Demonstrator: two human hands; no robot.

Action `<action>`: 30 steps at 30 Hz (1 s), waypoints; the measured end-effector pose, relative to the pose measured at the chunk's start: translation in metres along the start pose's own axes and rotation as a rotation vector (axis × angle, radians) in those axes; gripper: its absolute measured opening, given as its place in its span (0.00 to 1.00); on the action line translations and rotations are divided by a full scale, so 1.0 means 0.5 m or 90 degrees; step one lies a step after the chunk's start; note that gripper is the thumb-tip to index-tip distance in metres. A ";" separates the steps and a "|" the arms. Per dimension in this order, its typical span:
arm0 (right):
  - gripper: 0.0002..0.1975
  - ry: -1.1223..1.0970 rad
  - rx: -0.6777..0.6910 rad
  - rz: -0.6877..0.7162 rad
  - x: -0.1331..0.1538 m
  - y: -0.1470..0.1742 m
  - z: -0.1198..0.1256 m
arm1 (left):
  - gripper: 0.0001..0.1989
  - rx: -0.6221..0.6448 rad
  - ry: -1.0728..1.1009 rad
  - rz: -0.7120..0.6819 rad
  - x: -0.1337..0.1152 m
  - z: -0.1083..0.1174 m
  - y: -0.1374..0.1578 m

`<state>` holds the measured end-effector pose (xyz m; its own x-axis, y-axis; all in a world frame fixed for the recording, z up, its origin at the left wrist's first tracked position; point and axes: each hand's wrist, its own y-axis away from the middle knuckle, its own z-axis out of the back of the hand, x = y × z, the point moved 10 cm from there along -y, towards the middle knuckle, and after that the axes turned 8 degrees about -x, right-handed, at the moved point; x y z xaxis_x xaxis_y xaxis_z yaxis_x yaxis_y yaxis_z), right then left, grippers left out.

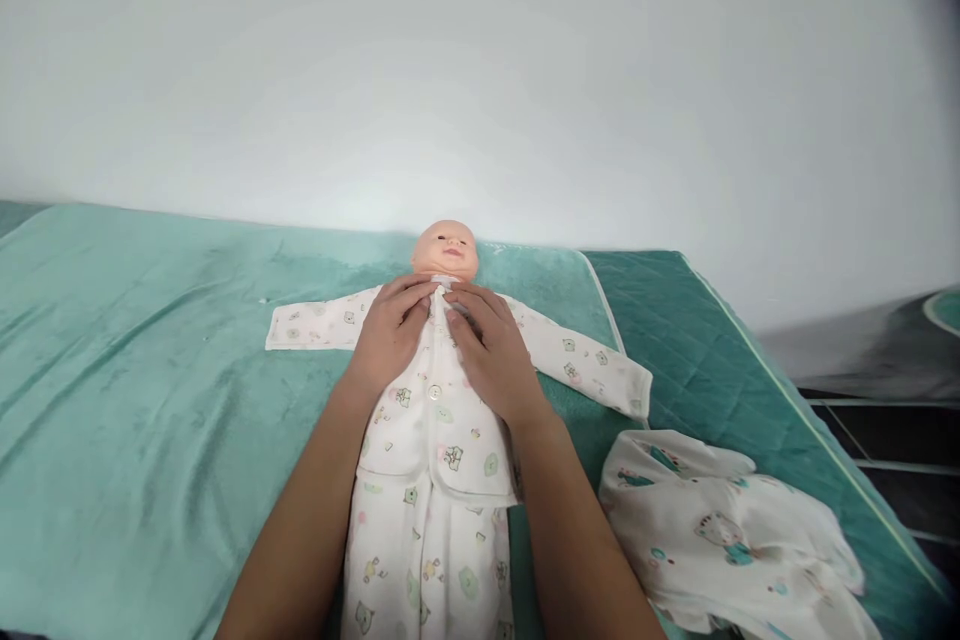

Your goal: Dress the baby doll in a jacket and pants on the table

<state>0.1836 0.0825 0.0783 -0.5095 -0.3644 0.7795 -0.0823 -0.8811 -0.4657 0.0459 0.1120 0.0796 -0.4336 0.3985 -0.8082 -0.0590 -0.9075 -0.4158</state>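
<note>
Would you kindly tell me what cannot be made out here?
In the head view:
Shirt: upper front partly covered by the left hand and right hand.
Trousers: lower ends cut off by the bottom edge.
Arms of the doll, if any: hidden by the sleeves.
Printed cloth: near end likewise cut off.

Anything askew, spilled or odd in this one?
Two things: the doll's sleeves look unfilled, with no doll hands showing at the cuffs, and the printed cloth at lower right lies bunched up. No spill shows.
</note>
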 end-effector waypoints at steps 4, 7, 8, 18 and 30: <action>0.12 0.007 0.015 0.006 0.002 0.001 -0.004 | 0.17 0.000 -0.005 0.001 0.001 0.000 0.000; 0.11 -0.036 -0.010 -0.033 -0.008 0.000 0.001 | 0.16 -0.005 -0.002 0.005 0.002 0.002 0.000; 0.11 -0.050 -0.021 -0.051 -0.012 0.000 0.003 | 0.16 -0.005 -0.001 0.008 0.003 0.002 0.000; 0.11 -0.031 -0.032 -0.023 -0.004 -0.001 0.004 | 0.18 0.005 -0.012 0.001 -0.002 -0.001 0.000; 0.11 -0.050 -0.027 -0.088 -0.026 -0.001 0.004 | 0.21 0.037 -0.041 -0.006 -0.011 -0.007 0.003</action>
<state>0.1918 0.0871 0.0692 -0.4224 -0.2652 0.8667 -0.1838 -0.9113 -0.3685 0.0514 0.1089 0.0821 -0.4895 0.3994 -0.7751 -0.1143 -0.9107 -0.3970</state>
